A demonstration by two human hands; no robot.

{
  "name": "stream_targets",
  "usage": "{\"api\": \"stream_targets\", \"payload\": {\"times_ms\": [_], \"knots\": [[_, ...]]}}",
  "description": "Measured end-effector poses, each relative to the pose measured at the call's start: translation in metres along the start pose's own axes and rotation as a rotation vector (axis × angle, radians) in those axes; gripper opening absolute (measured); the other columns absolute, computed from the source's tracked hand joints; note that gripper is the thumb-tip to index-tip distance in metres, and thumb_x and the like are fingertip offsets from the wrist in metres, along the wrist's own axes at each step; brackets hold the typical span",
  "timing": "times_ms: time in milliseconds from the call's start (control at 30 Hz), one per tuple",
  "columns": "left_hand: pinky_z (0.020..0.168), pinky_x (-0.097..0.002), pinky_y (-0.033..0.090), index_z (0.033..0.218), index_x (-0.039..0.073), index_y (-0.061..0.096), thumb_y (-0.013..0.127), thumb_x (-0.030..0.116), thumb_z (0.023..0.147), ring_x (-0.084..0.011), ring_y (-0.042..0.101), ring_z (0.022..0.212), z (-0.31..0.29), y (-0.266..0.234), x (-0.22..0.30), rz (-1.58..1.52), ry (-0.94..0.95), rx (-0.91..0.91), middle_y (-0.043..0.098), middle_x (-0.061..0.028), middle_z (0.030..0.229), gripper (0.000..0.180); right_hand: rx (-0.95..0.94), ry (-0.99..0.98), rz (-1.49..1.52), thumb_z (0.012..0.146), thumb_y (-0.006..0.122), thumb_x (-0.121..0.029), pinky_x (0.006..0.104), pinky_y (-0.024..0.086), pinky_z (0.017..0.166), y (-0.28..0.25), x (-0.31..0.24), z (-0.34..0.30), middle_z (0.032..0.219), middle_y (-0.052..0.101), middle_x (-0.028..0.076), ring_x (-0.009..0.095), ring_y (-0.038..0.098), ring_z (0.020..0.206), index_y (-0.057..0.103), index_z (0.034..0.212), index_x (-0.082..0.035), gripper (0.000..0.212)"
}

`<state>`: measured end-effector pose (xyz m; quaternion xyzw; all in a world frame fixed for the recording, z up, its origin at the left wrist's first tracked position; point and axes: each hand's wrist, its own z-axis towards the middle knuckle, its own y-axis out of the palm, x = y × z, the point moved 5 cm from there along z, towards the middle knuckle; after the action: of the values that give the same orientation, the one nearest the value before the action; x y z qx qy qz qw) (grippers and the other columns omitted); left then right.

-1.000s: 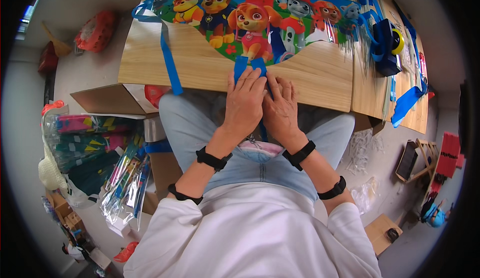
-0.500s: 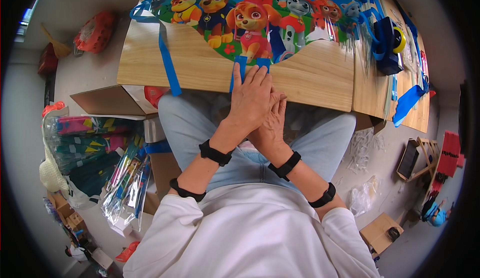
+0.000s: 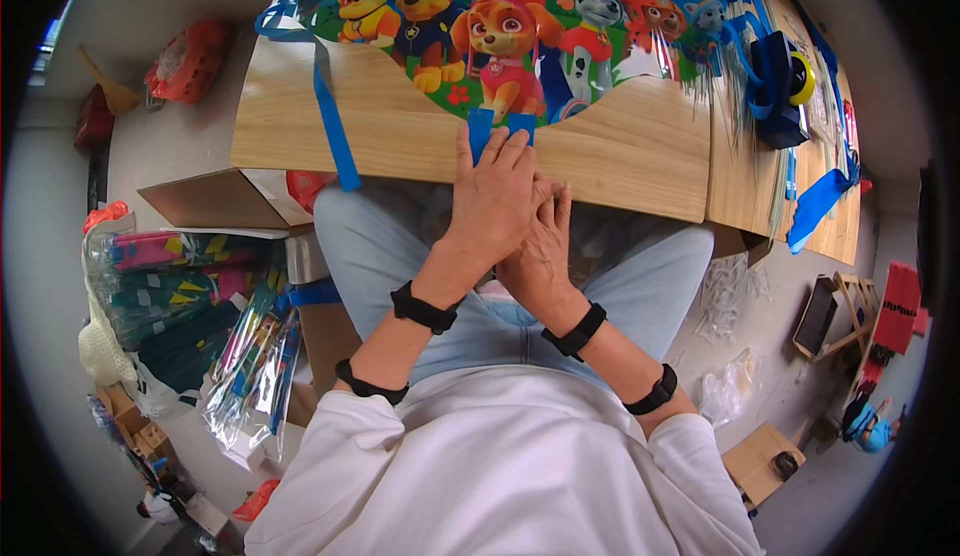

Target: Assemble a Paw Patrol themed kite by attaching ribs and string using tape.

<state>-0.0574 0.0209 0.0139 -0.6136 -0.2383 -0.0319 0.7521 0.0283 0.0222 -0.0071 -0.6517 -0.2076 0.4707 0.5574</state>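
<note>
A glossy sheet printed with cartoon puppies (image 3: 505, 41) lies across the far part of the wooden table, its curved lower edge toward me. Two short blue strips (image 3: 481, 128) hang from that edge. My left hand (image 3: 492, 201) rests palm down over the table's front edge, its fingers stretched out and spread at the strips' ends. Partly beneath it is my right hand (image 3: 538, 256), with its visible fingers extended beside the left hand at the table edge. The left hand covers part of the right hand, and I see nothing held in either.
A long blue ribbon (image 3: 333, 121) hangs over the table edge at the left. On the right stand a dark blue tape dispenser (image 3: 779, 91) and thin sticks. Clear-wrapped packages (image 3: 255, 356) and an open cardboard box (image 3: 225, 201) are at the left; a plastic bag (image 3: 728, 386) lies on the floor at the right.
My left hand has shifted slightly to the left over the strips. The right hand's fingers look a little straighter. The sheet has barely moved in view.
</note>
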Motion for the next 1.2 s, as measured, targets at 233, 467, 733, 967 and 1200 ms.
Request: {"api": "stream_targets", "payload": {"times_ms": [233,467,733,967,1200], "knots": [[0.114,-0.0585,0.013,0.122,-0.002,0.059,0.059,0.031,0.092,-0.0286,0.042,0.134,0.000,0.002,-0.001,0.006,0.004,0.021,0.054,-0.0123,0.134,0.045,0.009,0.033,0.093,0.086,0.058,-0.020,0.0591,0.003,0.116,0.001,0.000,0.000,0.156,0.027,0.018,0.034,0.016,0.147,0.034,0.149,-0.009,0.068],[0.114,-0.0595,0.013,0.123,-0.002,0.059,0.060,0.031,0.091,-0.0289,0.042,0.134,0.000,0.000,0.001,-0.006,0.008,0.014,0.054,-0.0127,0.135,0.046,-0.013,0.050,0.091,0.085,0.060,-0.020,0.0597,0.005,0.116,0.002,0.001,-0.001,0.155,0.026,0.020,0.035,0.015,0.147,0.034,0.149,-0.008,0.070],[0.114,-0.0607,0.013,0.122,-0.001,0.060,0.060,0.031,0.091,-0.0293,0.042,0.133,0.000,0.000,-0.001,-0.003,0.012,0.032,0.054,-0.0125,0.135,0.044,0.059,-0.031,0.075,0.080,0.063,-0.013,0.0619,0.013,0.114,-0.012,0.006,-0.007,0.147,0.038,0.021,0.037,0.029,0.141,0.049,0.138,-0.005,0.061],[0.112,-0.0644,0.014,0.113,-0.002,0.063,0.059,0.028,0.092,-0.0289,0.046,0.128,0.000,0.000,-0.003,-0.032,0.035,0.085,0.057,-0.0120,0.129,0.037,0.335,-0.099,-0.014,0.073,0.063,-0.005,0.0561,0.032,0.107,-0.063,0.036,0.014,0.112,0.059,0.015,0.034,0.052,0.113,0.069,0.088,-0.004,0.016],[0.112,-0.0654,0.014,0.118,0.005,0.061,0.064,0.017,0.088,-0.0251,0.044,0.132,-0.002,0.001,-0.003,0.054,0.029,0.006,0.053,-0.0072,0.135,0.032,0.275,-0.129,-0.040,0.071,0.065,-0.007,0.0574,0.031,0.107,-0.059,0.058,0.032,0.114,0.058,0.016,0.036,0.051,0.116,0.070,0.093,-0.009,0.022]]}}
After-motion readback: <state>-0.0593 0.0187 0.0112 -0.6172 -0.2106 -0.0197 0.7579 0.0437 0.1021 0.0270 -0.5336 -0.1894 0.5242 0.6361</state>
